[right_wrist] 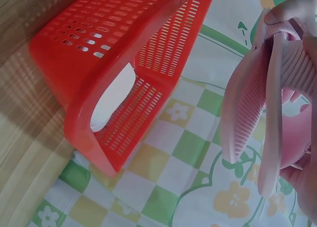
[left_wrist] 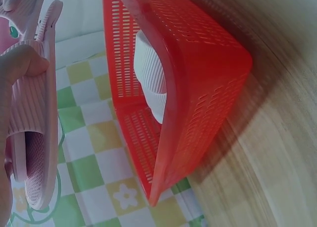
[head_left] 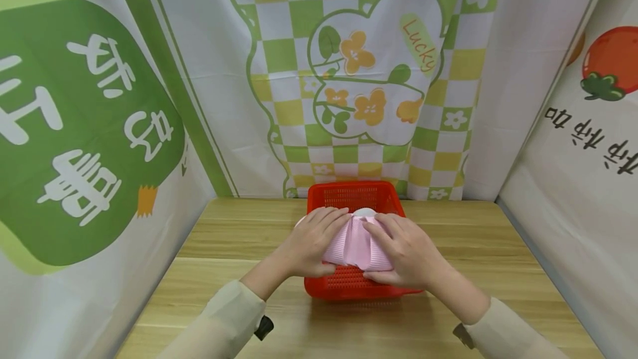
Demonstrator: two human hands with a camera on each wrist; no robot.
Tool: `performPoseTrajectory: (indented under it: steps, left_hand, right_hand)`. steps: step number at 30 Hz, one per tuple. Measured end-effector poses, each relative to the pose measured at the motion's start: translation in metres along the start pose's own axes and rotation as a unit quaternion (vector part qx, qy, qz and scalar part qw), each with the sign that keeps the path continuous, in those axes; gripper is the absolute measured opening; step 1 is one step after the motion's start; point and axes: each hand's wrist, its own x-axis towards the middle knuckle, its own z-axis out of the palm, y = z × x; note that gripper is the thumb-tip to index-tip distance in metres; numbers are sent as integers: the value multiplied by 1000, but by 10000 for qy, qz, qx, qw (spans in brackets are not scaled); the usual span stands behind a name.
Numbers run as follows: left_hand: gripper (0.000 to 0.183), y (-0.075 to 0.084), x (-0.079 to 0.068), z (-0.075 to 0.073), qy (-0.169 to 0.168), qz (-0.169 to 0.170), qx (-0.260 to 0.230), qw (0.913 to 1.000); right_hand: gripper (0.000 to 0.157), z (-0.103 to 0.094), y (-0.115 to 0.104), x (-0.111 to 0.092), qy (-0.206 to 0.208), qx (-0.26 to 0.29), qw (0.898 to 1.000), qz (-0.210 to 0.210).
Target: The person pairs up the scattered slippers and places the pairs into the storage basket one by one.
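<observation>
Both hands hold a pair of pink ribbed slippers point(head_left: 356, 245) above the red basket. My left hand point(head_left: 316, 240) grips the left side, fingers over the top and thumb low in front. On the other side my right hand point(head_left: 411, 248) holds on in the same way. In the left wrist view the pink slippers point(left_wrist: 28, 110) stand on edge, close together, soles outward. The right wrist view shows the pink slippers point(right_wrist: 270, 103) apart from the basket's rim. Inside the red basket point(head_left: 341, 292) lie white ribbed slippers point(left_wrist: 149, 68), mostly hidden in the head view by the pink pair.
The basket stands on a wooden table point(head_left: 239, 248), near its back edge. Behind hangs a checkered cloth point(head_left: 279, 54) with flowers. Printed white cloths form walls on the left and right point(head_left: 563, 198).
</observation>
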Motion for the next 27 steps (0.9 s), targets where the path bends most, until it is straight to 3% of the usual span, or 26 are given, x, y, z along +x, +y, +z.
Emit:
performPoseTrajectory:
  steps: [6,27]
  left_hand:
    - [94,-1,-1,0,-105,21,63,9999]
    - [94,-8,-3,2,-180,42,-43,9998]
  right_hand:
    - [81,-1,-2,0,-225,-105,9997,87]
    - [75,2,-9,1,-223,-468,9986,62]
